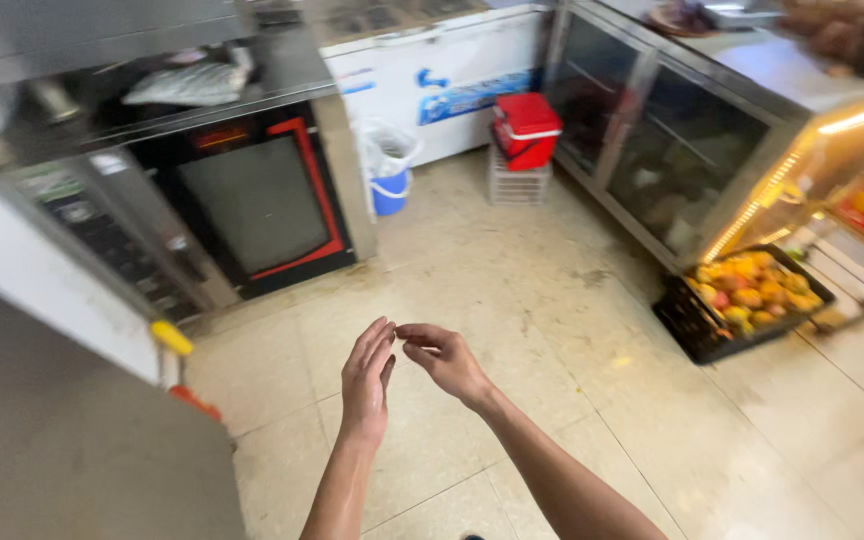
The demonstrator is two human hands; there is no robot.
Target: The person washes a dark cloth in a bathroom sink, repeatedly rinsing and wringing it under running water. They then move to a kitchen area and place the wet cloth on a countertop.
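My left hand (367,380) and my right hand (444,360) are held out in front of me above the tiled floor (572,380), fingertips nearly meeting. The left palm is flat with its fingers together and pointing up. The right hand's fingers curl loosely toward the left fingertips. Neither hand holds anything that I can see.
A black oven with red trim (262,200) stands at the left under a steel shelf. A white chest freezer (432,80), a blue bucket (389,185) and a red box on a grey crate (524,130) are at the back. Glass-door fridges (672,150) and a black crate of fruit (747,295) are at the right.
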